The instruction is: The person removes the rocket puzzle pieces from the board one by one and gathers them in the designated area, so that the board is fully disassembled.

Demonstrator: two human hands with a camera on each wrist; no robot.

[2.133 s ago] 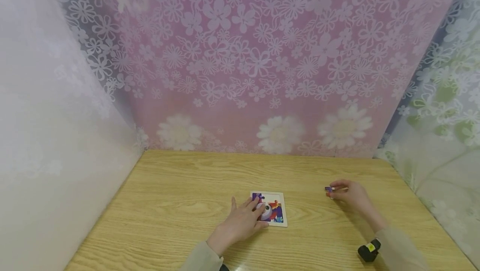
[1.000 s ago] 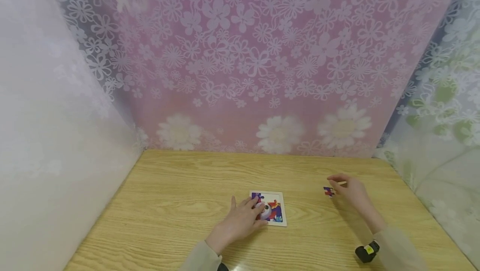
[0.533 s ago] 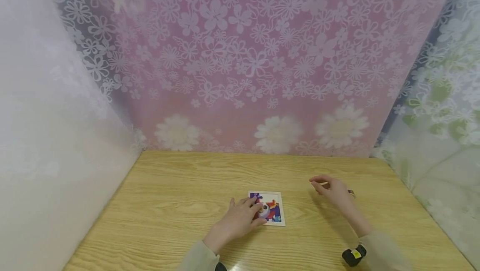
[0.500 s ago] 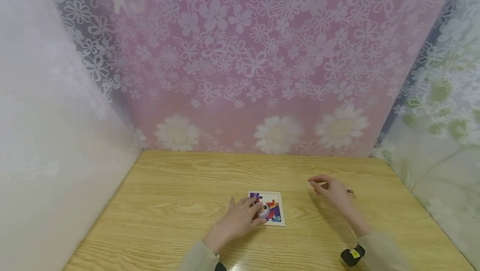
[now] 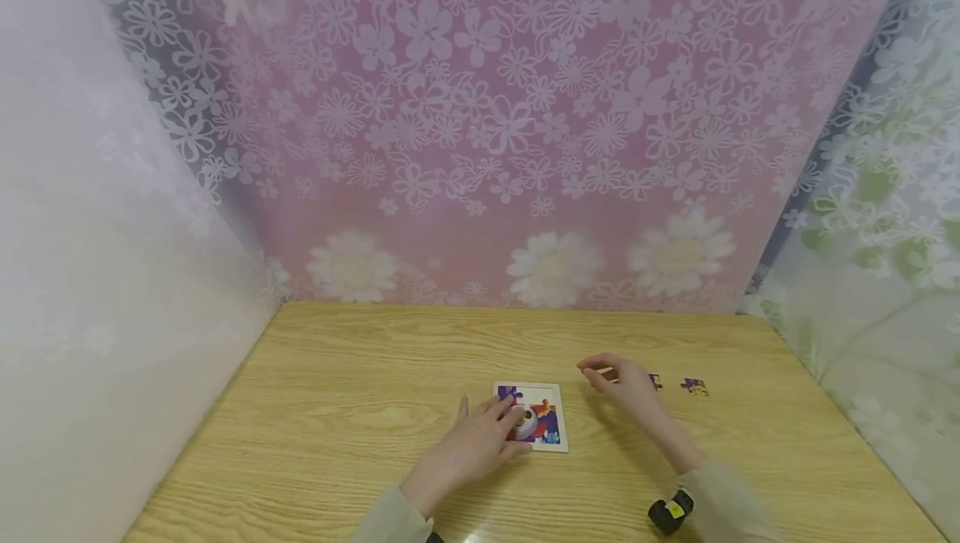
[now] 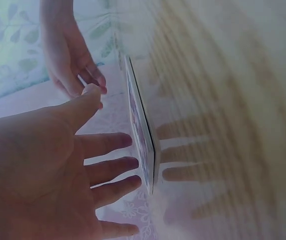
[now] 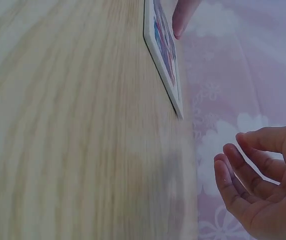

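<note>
A small square jigsaw puzzle (image 5: 547,428) in a white-rimmed tray lies on the table in the head view. Purple, red and blue pieces fill part of it, and bare white backing shows near its top. My left hand (image 5: 467,447) spreads straight fingers over its left side, hiding that part; the left wrist view shows the fingertips (image 6: 130,163) right at the tray. Right of the puzzle hovers my right hand (image 5: 626,389), fingers loosely curved with nothing visible between them. Behind it lie two loose jigsaw pieces (image 5: 695,387), one of them partly hidden by the hand.
The wood-grain table (image 5: 360,384) ends at a pink flowered backdrop (image 5: 480,151). Pale sheets (image 5: 150,276) enclose the left and right sides. A black wrist camera (image 5: 670,513) sits at my right sleeve.
My right hand has let go of a purple-and-red jigsaw piece on the table and moved left toward the puzzle. The left hand has stayed on the puzzle.
</note>
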